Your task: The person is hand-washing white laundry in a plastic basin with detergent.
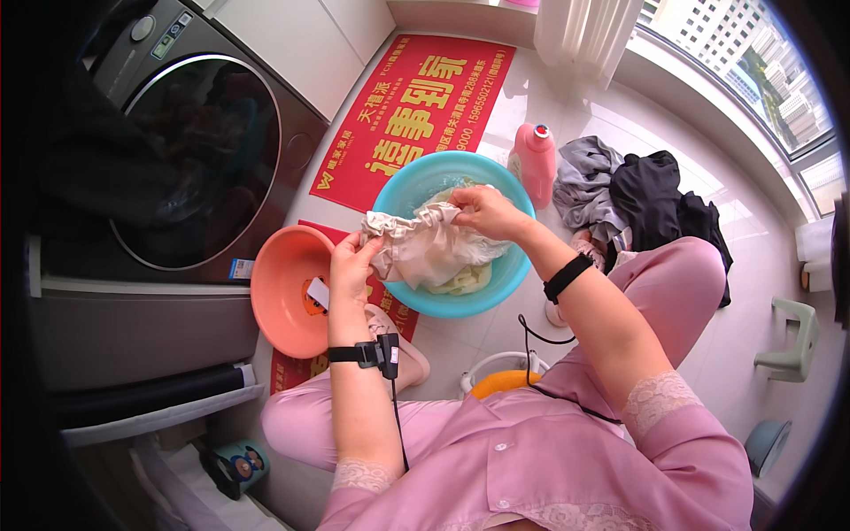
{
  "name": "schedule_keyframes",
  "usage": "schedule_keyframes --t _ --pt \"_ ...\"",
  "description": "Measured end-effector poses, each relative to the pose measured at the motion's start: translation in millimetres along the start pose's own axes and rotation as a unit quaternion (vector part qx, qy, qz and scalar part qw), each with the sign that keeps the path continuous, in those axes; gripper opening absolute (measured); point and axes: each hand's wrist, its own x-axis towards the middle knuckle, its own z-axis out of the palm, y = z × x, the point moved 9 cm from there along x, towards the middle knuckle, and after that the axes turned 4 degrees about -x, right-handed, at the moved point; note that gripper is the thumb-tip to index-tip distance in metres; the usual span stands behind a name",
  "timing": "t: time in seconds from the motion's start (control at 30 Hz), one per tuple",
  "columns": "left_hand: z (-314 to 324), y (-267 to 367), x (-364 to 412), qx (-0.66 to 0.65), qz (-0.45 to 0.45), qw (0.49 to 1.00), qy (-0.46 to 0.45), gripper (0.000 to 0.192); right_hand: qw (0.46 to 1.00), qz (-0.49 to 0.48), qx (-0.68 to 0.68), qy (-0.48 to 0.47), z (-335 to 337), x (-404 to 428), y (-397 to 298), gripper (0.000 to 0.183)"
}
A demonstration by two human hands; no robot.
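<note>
Stretched between my two hands is a white garment (431, 247) with a gathered elastic edge. My left hand (356, 259) pinches one end of that edge, just beyond the rim of a turquoise plastic basin (405, 189). The edge's other end is in the fingers of my right hand (488, 211), over the basin. The lower part of the garment hangs into the basin. Beneath it lies pale yellowish-green cloth (465, 281), with some suds or water at the basin's far side. How much cloth lies under the garment is hidden.
An orange basin (285, 292) holding a small white item stands left, beside a front-loading washing machine (199, 159). A pink bottle (533, 166) stands behind right, near grey clothes (588, 179) and black clothes (647, 199). Red printed mats (425, 99) lie on the floor. A green stool (790, 342) is far right.
</note>
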Motion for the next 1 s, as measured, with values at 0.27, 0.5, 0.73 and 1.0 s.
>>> schedule_keyframes --t 0.27,0.5,0.73,1.0 --pt "4 -50 27 0.098 0.016 0.995 -0.021 0.091 0.937 0.1 0.331 -0.05 -4 0 -12 0.025" --pt "31 -126 33 0.116 0.016 0.991 -0.056 0.059 0.859 0.124 0.493 -0.062 2 -2 -12 0.034" --pt "30 -105 38 -0.197 -0.054 0.979 -0.03 0.036 0.954 0.19 0.216 0.087 -57 22 52 0.053" --pt "0 -149 55 -0.204 -0.111 0.969 0.084 0.035 0.951 0.015 -0.266 0.155 10 14 20 0.063"
